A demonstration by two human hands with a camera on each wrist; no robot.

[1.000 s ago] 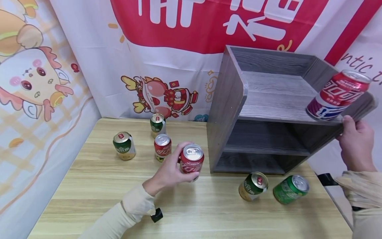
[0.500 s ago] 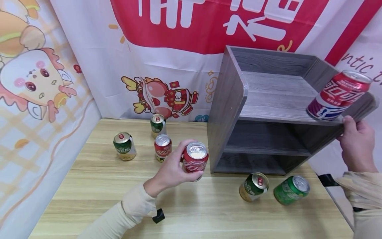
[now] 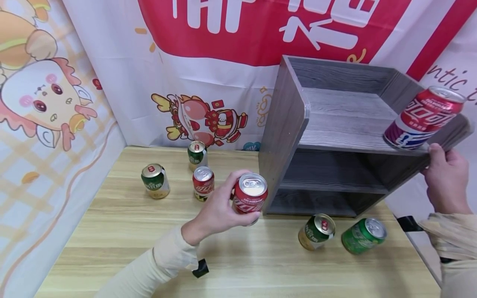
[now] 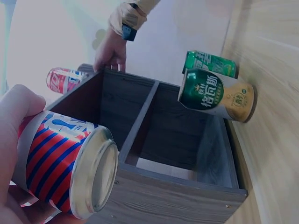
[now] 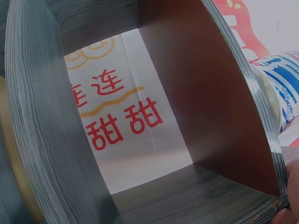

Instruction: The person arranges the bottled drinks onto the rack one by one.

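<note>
My left hand (image 3: 218, 211) grips a red Coca-Cola can (image 3: 251, 192) round its side, held upright in front of the grey wooden shelf (image 3: 284, 124). The left wrist view shows the red-and-blue striped lower part of this held can (image 4: 58, 161). With thumb and fingers my right hand (image 3: 447, 178) holds the right side of the shelf at its front edge, just below the top board. On that board, close to the right hand, stands another red cola can (image 3: 425, 118). Only part of the right hand shows in the right wrist view.
Left of the held can stand two green-and-gold cans (image 3: 155, 181) and a smaller-looking red can (image 3: 203, 184) on the wooden table (image 3: 123, 244). Before the shelf stand another green-and-gold can (image 3: 316, 232) and a bright green can (image 3: 364, 236). Printed cloth (image 3: 223, 62) hangs behind.
My left hand has carried the red cola can slightly right and up, toward the shelf's left side. The right hand and the other cans stay where they were.
</note>
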